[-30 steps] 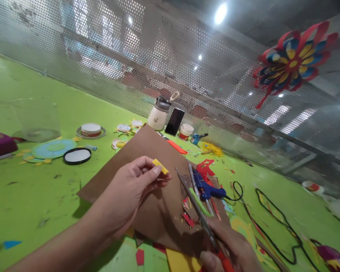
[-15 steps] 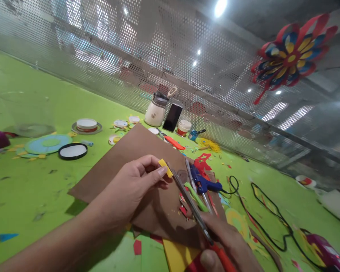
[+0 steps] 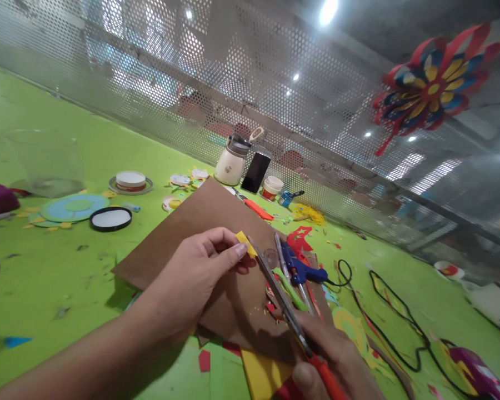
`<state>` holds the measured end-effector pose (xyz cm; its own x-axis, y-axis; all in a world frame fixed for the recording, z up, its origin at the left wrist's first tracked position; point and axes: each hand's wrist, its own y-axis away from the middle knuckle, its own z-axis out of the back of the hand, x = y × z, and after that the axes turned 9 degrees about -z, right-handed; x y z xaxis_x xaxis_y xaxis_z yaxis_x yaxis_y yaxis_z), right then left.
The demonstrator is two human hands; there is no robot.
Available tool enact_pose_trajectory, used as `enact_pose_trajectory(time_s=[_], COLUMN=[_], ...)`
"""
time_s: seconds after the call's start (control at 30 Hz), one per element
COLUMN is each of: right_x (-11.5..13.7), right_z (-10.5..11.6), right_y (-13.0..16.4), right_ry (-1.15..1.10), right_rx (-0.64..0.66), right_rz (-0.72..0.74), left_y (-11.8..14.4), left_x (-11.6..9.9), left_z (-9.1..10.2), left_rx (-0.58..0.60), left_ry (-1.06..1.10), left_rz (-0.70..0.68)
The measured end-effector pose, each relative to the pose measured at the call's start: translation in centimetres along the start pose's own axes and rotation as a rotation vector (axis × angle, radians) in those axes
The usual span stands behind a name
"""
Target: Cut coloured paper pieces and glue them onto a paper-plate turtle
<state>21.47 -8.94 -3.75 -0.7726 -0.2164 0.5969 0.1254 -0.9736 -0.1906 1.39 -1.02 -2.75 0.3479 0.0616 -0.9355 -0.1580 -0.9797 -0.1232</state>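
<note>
Between thumb and fingers, my left hand (image 3: 210, 264) pinches a small yellow piece of paper (image 3: 246, 243) over the brown board (image 3: 170, 236). My right hand (image 3: 337, 353) grips red-handled scissors (image 3: 281, 294) at the lower right. Their blade tips reach the right edge of the yellow paper; whether the blades are apart is hard to make out. Just right of the scissors lie a light green tool (image 3: 290, 290) and a blue glue gun (image 3: 302, 270). Red paper with star cutouts (image 3: 300, 239) lies by the glue gun.
On the green table (image 3: 87, 150), a white jug (image 3: 230, 166), a dark phone (image 3: 256, 172) and a small tub (image 3: 272, 189) stand at the back. A black cord (image 3: 394, 319) curls at the right. A clear container (image 3: 45, 164) sits left. A paper flower (image 3: 435, 89) hangs above.
The camera view has shifted slightly. The yellow paper has tilted a little in my left hand, and the scissor tips have moved slightly against its edge. Both hands keep their holds.
</note>
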Motion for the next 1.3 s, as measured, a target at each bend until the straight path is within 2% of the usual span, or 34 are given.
enact_pose_trajectory(time_s=[0.6,0.8,1.03,1.3], right_x=[-0.5,-0.2,-0.7,-1.0], right_z=[-0.3,-0.1,-0.2,-0.1], right_y=[0.1,0.1,0.3,0.3], right_ry=[-0.091,-0.083,-0.15,-0.139], right_rx=[0.082,0.056,0.146,0.176], right_rz=[-0.097,-0.111,-0.149,-0.164], left_y=[-0.1,0.0,0.0,-0.2], left_x=[0.2,0.2,0.4,0.9], left_z=[0.0,-0.1,0.0,0.3], left_rx=[-0.014,-0.03,-0.014,0.004], left_ry=[0.018,0.012,0.047,0.058], left_rz=[-0.039,-0.008,0.034,0.028])
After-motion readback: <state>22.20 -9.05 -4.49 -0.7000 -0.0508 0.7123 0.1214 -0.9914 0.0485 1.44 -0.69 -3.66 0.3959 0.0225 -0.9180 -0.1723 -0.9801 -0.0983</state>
